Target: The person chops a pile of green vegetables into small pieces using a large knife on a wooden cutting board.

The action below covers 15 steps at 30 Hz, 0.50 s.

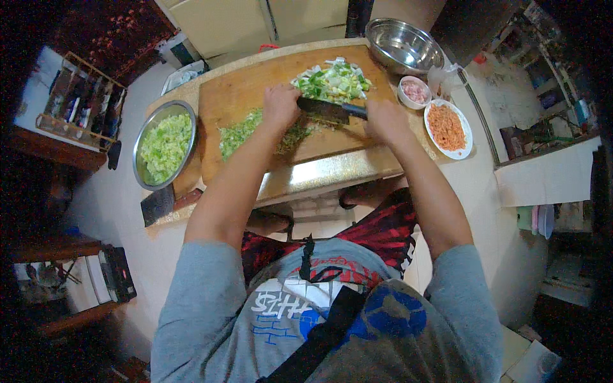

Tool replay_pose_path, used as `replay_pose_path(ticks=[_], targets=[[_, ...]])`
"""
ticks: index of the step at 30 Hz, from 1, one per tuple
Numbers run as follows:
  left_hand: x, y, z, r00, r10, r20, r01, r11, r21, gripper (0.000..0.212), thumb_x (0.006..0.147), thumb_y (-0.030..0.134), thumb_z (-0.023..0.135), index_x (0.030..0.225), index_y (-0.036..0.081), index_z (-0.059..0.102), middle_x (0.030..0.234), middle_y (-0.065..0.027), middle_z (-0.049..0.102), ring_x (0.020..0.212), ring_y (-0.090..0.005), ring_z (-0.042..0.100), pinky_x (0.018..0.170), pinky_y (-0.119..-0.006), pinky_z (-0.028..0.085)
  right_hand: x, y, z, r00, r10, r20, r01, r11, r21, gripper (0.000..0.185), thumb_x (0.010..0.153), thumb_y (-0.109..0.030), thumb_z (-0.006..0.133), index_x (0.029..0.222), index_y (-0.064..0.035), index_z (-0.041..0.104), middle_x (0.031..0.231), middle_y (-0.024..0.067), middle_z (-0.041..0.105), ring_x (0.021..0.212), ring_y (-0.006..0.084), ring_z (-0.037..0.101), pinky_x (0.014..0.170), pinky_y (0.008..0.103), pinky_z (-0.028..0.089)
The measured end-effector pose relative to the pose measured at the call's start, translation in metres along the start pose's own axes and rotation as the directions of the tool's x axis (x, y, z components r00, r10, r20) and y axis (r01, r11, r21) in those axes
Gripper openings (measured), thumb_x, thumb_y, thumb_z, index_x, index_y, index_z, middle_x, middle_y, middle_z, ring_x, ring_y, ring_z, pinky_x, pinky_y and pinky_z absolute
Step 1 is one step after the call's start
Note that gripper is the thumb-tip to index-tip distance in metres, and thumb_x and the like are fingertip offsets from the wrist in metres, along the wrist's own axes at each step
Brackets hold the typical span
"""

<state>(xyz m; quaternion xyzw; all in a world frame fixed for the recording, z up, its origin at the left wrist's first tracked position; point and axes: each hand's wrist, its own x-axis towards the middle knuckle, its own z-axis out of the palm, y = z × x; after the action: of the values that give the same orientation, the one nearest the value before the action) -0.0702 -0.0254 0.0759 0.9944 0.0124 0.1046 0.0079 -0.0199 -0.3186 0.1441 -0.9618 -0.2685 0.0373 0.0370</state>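
In the head view, my right hand point(387, 120) grips the black handle of a kitchen knife point(325, 109) with a broad dark blade. The blade lies low over a wooden cutting board point(230, 91). My left hand point(283, 106) is at the blade's far end, fingers bent; whether they hold the blade or just touch it is hidden. Beyond the knife sits a heap of chopped green and white scallion or leek point(333, 80). Finely minced greens point(239, 134) spread over the board's near left, partly behind my left forearm. Darker minced bits point(293, 139) lie between my arms.
A steel bowl of chopped pale-green vegetable point(165, 148) stands left, near a second cleaver point(158, 206) at the table edge. To the right are an empty steel bowl point(404, 48), a small bowl of pinkish pieces point(414, 92) and a plate of orange shreds point(446, 128).
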Motion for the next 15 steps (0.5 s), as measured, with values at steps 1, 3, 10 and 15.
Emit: replay_pose_path(ticks=[1,3,10,15], targets=[[0.0,0.0,0.0,1.0,-0.014,0.001,0.014,0.999,-0.048,0.024,0.083,0.013,0.075,0.104,0.019,0.084,0.108,-0.0058,0.079,0.114,-0.0291,0.068,0.099,-0.049,0.045,-0.006,-0.001,0.0,1.0,-0.018,-0.007,0.017,1.0,-0.018,0.021,0.092,-0.02,0.071,0.107,-0.0054,0.076,0.1,0.0214,0.079,0.094,0.04,0.079,0.083,0.053,0.064],[-0.002,0.005,0.0,1.0,-0.024,0.011,0.024,0.995,-0.1,0.024,0.083,0.013,0.075,0.105,0.019,0.084,0.109,-0.0055,0.079,0.114,-0.0288,0.068,0.098,-0.048,0.045,-0.007,0.003,0.015,0.997,0.075,0.001,-0.075,0.997,0.011,0.021,0.093,-0.021,0.071,0.106,-0.0063,0.077,0.1,0.0216,0.08,0.092,0.041,0.079,0.083,0.0531,0.064],[0.002,0.01,0.008,0.998,0.022,-0.056,-0.023,1.0,-0.016,0.027,0.082,0.011,0.075,0.106,0.019,0.085,0.107,-0.0051,0.079,0.114,-0.0277,0.066,0.098,-0.048,0.045,-0.024,0.008,0.015,0.999,0.031,-0.029,-0.03,0.999,0.039,0.024,0.093,-0.026,0.073,0.106,-0.0069,0.079,0.1,0.0221,0.08,0.093,0.0419,0.079,0.083,0.0548,0.063],[0.01,0.009,0.015,0.985,0.111,-0.135,-0.113,0.994,-0.007,0.026,0.082,0.011,0.074,0.104,0.019,0.085,0.107,-0.0043,0.078,0.114,-0.0277,0.066,0.097,-0.047,0.046,-0.036,-0.004,0.008,0.988,0.113,0.109,-0.126,0.985,0.116,0.024,0.093,-0.023,0.072,0.105,-0.0041,0.081,0.102,0.0224,0.081,0.093,0.0405,0.08,0.084,0.0551,0.064]])
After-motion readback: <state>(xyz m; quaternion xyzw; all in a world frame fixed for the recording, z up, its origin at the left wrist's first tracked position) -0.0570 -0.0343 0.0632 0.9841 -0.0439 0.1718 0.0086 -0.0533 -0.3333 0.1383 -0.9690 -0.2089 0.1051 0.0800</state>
